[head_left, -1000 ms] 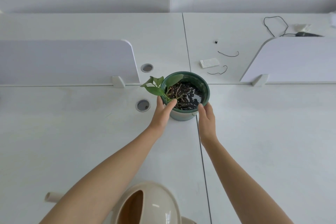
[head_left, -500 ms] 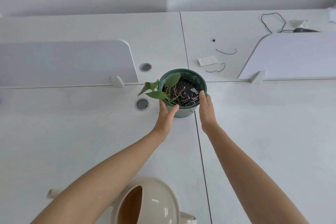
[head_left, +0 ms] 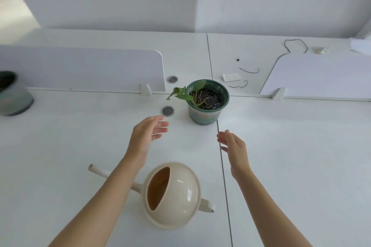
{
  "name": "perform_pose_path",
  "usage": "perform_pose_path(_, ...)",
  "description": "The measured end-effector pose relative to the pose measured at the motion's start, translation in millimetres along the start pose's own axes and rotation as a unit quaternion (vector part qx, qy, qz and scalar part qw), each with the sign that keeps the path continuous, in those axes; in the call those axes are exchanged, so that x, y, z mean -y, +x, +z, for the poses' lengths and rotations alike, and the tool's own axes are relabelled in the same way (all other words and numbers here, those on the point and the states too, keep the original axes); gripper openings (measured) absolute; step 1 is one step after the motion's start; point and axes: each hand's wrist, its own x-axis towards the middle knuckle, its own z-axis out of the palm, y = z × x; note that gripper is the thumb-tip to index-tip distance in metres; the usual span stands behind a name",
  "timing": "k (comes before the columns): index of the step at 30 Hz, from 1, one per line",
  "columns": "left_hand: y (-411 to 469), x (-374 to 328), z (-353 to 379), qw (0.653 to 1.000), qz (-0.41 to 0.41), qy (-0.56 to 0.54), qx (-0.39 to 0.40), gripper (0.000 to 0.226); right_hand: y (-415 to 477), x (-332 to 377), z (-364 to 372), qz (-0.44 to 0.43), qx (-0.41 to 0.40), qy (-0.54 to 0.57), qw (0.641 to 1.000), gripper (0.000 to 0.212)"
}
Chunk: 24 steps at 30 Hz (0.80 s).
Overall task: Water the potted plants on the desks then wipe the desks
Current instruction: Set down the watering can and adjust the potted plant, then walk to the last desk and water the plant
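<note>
Your left hand (head_left: 148, 134) & right hand (head_left: 233, 147) hover empty, fingers loose, near the pot (head_left: 206, 106) but not touching it. It stands upright on the worktop (head_left: 80, 136) at the desk seam. Watering can (head_left: 172, 194) sits close to you, prob. handy for the 2nd pot (head_left: 12, 94) far left.

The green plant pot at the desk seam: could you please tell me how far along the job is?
Done, apparently: the green pot has dark, glistening soil, so looks watered. In hand: nothing; left hand and right hand hover open, short of it. Left: perhaps the second pot at the left, using the watering can, then wiping the desks; no cloth shows.
</note>
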Motion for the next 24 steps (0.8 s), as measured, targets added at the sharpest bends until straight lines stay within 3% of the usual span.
perform_pose_path(6,-65,30,-61,0.985,0.082,-0.013,-0.15,0.03,-62,-15,-9,-0.049,0.02,-0.058,0.997,0.02)
perform_pose_path(13,-106,90,-88,0.946,0.016,-0.08,-0.314,0.027,-112,-60,-10,-0.048,0.094,-0.147,0.984,0.019)
perform_pose_path(16,-101,107,-94,0.944,-0.033,-0.109,-0.309,0.02,-121,-79,-5,-0.037,0.118,-0.17,0.978,0.016)
perform_pose_path(19,-90,114,-96,0.956,-0.075,-0.126,-0.254,0.032,-124,-85,-1,-0.041,0.105,-0.181,0.977,0.013)
perform_pose_path(22,-81,110,-93,0.964,-0.082,-0.153,-0.199,0.035,-126,-87,3,-0.036,0.098,-0.201,0.974,0.02)
perform_pose_path(24,-76,104,-90,0.968,-0.072,-0.178,-0.163,0.026,-127,-90,5,-0.026,0.093,-0.2,0.975,0.021)
